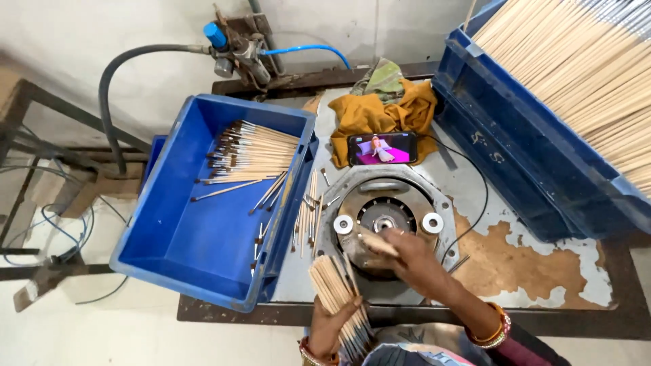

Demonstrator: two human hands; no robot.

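My left hand [332, 325] grips a bundle of thin wooden sticks [332, 281] near the table's front edge, their pale ends fanned upward. My right hand [413, 261] holds a single wooden stick [376, 242] over the round metal machine head [386, 217], which has a central hole and two white rollers. Left of the machine stands a blue crate [196, 251] with a pile of finished brushes [254, 156] at its far end. Several loose sticks [308, 210] lie between the crate and the machine.
A large blue crate [522, 149] full of raw wooden sticks [597, 68] leans at the right. A phone [383, 148] with a lit screen rests on a mustard cloth [380, 112] behind the machine. A grey hose [129, 68] and air fitting [234, 44] sit at the back left.
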